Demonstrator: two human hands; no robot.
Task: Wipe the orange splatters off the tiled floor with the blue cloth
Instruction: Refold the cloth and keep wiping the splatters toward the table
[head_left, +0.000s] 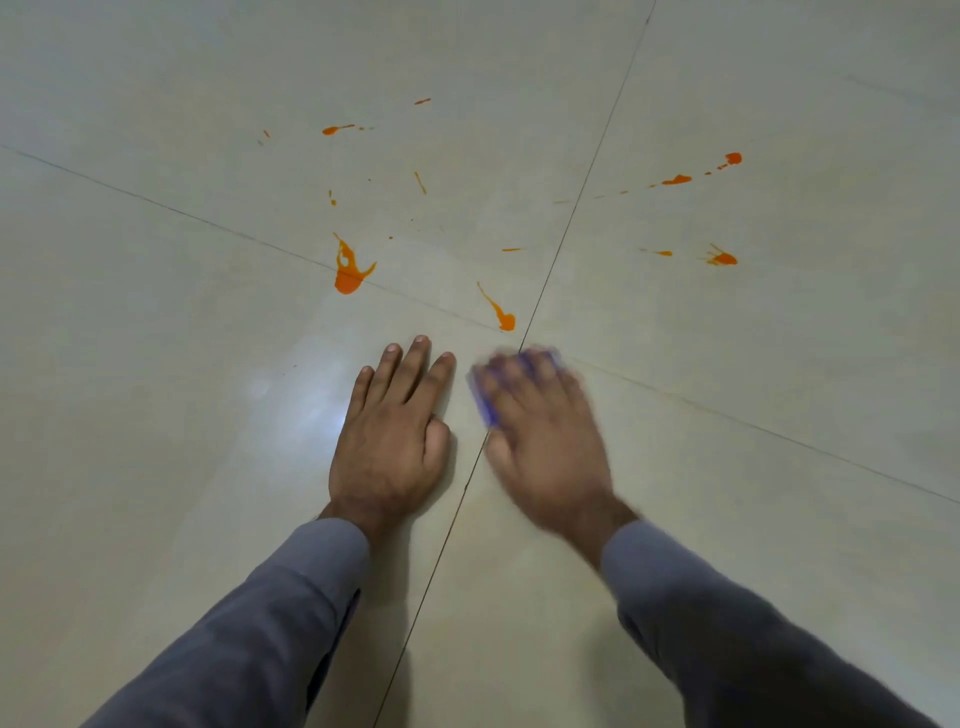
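Orange splatters mark the pale tiled floor (156, 364): a large blot (349, 275) at centre left, a streak with a drop (505, 319) just beyond my fingers, and smaller marks far right (722, 258) and at the back (332, 130). My right hand (540, 441) is blurred and presses flat on the blue cloth (485, 400), which peeks out under the fingers, right at the crossing of the grout lines. Resting flat on the floor beside it is my left hand (395, 431), fingers together, holding nothing.
Dark grout lines (571, 218) cross the floor diagonally and meet near my right hand. A bright light reflection (306, 400) lies left of my left hand. Grey sleeves cover both forearms.
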